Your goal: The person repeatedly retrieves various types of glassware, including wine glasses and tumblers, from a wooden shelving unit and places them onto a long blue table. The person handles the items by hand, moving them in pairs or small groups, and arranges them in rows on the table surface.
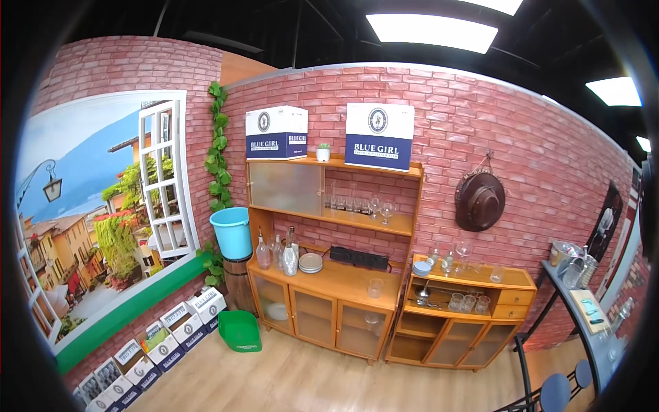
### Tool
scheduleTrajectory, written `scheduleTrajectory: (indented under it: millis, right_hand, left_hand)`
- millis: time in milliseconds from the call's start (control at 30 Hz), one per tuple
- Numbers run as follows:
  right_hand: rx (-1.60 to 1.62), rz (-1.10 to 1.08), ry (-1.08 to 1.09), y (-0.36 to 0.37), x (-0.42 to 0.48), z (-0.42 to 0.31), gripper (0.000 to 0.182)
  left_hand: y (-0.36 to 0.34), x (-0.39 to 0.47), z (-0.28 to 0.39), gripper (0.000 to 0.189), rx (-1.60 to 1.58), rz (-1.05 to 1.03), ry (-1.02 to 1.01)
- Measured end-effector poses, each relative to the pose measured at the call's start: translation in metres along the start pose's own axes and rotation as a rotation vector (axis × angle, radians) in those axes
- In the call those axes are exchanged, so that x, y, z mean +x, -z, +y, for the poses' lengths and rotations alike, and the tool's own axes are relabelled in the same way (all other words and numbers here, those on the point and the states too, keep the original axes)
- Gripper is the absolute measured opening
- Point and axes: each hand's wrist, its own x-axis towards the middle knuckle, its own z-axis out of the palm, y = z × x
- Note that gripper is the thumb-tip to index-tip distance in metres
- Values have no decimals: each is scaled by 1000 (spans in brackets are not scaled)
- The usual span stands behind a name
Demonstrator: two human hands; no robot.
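Neither of my hands is in view. Before me stands a tall wooden cabinet (360,280) with frosted doors. On its counter are several glass bottles (263,255), a stack of plates (311,262), a black power strip (359,257) and a clear glass (375,288). Stemmed glasses (387,210) and small glasses stand on its upper shelf. Two beer cartons (380,136) and a small potted plant (323,152) are on top. To the right, a lower wooden cabinet (466,328) holds a stack of small dishes (421,268), upturned-looking tumblers (468,303) and metal utensils (423,292).
A light blue bucket (231,234) rests on a wooden barrel (239,286). A green bin (240,332) and a row of beer cartons (165,350) line the floor at left. At right are a bar table (576,314), metal buckets (565,253) and round stools (555,394).
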Motion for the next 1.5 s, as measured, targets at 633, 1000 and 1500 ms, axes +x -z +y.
scheduleTrajectory:
  millis: [633,1000,1500]
  right_hand:
    - [309,-236,-154,-57,365,-12,39]
    - [905,-58,-232,-29,659,-21,15]
    - [653,358,-233,48,880,-51,75]
  left_hand:
    - [-220,287,-9,12,-96,-171,8]
    - [-349,481,33,13,-161,-313,-51]
    - [-540,565,59,12,-358,-168,-105]
